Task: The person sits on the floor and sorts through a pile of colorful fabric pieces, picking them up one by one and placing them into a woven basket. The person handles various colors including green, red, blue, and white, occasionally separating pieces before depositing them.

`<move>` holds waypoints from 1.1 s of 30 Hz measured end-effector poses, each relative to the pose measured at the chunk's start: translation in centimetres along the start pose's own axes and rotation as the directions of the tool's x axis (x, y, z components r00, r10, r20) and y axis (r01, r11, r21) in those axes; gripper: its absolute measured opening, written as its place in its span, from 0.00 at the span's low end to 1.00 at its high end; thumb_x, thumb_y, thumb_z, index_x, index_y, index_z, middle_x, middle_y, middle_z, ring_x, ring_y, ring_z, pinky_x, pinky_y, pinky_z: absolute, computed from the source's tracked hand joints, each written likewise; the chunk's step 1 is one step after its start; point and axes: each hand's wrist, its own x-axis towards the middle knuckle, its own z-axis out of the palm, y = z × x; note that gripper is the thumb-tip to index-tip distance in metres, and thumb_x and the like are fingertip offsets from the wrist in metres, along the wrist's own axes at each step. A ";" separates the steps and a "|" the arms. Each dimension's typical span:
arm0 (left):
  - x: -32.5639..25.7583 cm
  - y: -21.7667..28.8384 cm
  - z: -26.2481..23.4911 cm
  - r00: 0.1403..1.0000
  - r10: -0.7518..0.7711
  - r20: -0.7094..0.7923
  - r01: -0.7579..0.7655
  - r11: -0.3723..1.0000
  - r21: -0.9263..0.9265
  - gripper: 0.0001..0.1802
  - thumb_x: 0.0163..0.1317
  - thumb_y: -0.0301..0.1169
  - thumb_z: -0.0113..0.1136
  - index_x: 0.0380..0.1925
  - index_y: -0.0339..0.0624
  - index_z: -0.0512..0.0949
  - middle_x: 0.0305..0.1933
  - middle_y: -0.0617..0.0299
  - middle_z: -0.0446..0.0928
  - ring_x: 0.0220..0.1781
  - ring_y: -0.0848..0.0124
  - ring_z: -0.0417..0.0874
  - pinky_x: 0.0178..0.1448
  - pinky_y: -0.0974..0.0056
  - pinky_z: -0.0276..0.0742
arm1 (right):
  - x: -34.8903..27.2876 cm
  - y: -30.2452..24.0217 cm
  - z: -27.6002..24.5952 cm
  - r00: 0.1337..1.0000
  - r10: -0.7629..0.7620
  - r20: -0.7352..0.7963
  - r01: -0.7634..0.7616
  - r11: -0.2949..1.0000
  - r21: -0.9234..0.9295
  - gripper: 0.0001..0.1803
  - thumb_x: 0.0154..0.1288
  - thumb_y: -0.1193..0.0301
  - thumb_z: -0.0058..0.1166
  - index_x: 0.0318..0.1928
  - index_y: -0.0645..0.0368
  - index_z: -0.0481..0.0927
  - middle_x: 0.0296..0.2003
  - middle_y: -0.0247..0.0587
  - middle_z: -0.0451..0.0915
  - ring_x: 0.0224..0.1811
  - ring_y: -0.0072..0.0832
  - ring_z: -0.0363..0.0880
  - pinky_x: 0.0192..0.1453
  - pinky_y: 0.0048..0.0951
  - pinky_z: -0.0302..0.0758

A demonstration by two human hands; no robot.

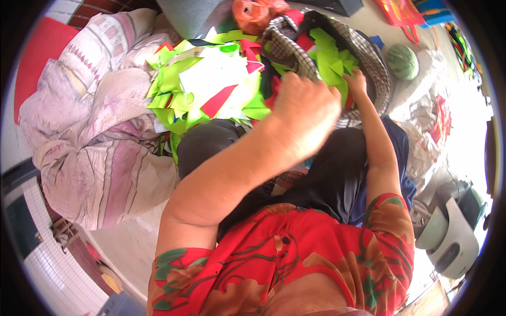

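A black-and-white checked cloth bag (pixel 382 88) lies open in front of my lap, with bright green fabric pieces (pixel 329 55) and some red in it. My left hand (pixel 308 108) is closed in a fist beside the bag's near rim. Its fingertips are turned away, so what it holds, if anything, is hidden. My right hand (pixel 356 84) reaches inside the bag, its fingers closed at the edge of the green pieces. To the left of the bag rises a heap of fabric scraps (pixel 176 108), mostly bright green, with red and white ones among them.
A large crumpled patterned cloth (pixel 113 102) fills the left side. An orange plastic bag (pixel 255 15) sits beyond the scraps. On the right are a watermelon (pixel 402 61), a white plastic sack (pixel 421 113) and a grey-white plastic appliance (pixel 453 237). A red bag (pixel 401 11) lies at the far right.
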 end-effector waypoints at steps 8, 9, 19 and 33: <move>-1.5 1.4 -0.1 0.995 0.058 0.078 -0.070 0.986 0.154 0.09 0.52 0.30 0.53 0.32 0.40 0.73 0.27 0.60 0.73 0.33 0.68 0.75 0.41 0.61 0.64 | 1.6 1.3 3.7 0.977 0.149 0.150 -0.148 0.989 -0.023 0.60 0.38 0.52 0.70 0.69 0.50 0.45 0.60 0.71 0.52 0.58 0.57 0.65 0.59 0.45 0.67; -1.6 1.4 -0.2 0.995 0.042 0.086 -0.055 0.986 0.158 0.09 0.52 0.30 0.53 0.32 0.40 0.73 0.27 0.60 0.72 0.33 0.68 0.75 0.41 0.61 0.64 | 2.0 1.5 4.6 0.973 0.150 0.176 -0.151 0.989 -0.006 0.62 0.38 0.52 0.70 0.70 0.49 0.42 0.62 0.74 0.48 0.58 0.59 0.63 0.59 0.45 0.67; -0.6 0.9 -0.6 0.989 0.045 0.143 -0.072 0.979 0.188 0.12 0.49 0.29 0.56 0.34 0.38 0.71 0.30 0.57 0.72 0.35 0.66 0.75 0.45 0.61 0.66 | 1.7 4.2 9.0 0.852 -0.124 0.509 0.198 0.976 -0.094 0.31 0.46 0.58 0.61 0.52 0.59 0.75 0.42 0.56 0.79 0.46 0.44 0.79 0.49 0.37 0.75; 0.4 0.1 -0.1 0.986 0.033 0.162 -0.032 0.999 -0.007 0.09 0.53 0.29 0.54 0.34 0.38 0.73 0.29 0.56 0.76 0.35 0.60 0.80 0.42 0.57 0.69 | -2.6 -7.4 -5.0 0.796 -0.285 0.534 -0.131 0.780 0.612 0.25 0.57 0.74 0.59 0.55 0.66 0.71 0.42 0.38 0.79 0.41 0.23 0.77 0.47 0.25 0.73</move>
